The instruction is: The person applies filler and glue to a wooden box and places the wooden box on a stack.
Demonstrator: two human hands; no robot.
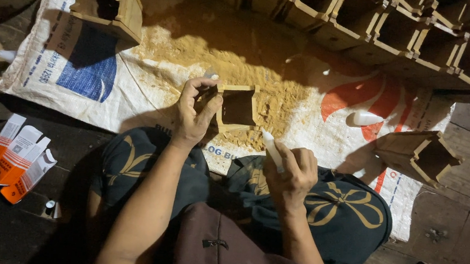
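Note:
My left hand (pixel 194 111) grips the left side of a small open wooden box (pixel 237 108), held over a heap of sawdust (pixel 236 63) on a white woven sack (pixel 85 77). My right hand (pixel 291 175) holds a small white glue tube (pixel 272 147), its tip pointing up at the box's lower right corner. Both forearms reach forward over my knees in dark patterned trousers.
A row of several similar wooden boxes (pixel 405 33) lines the top edge. Single boxes sit at the upper left (pixel 109 2) and at the right (pixel 419 155). Another white tube (pixel 365 119) lies on the sack. Orange-and-white cartons (pixel 17 157) lie on the dark floor at left.

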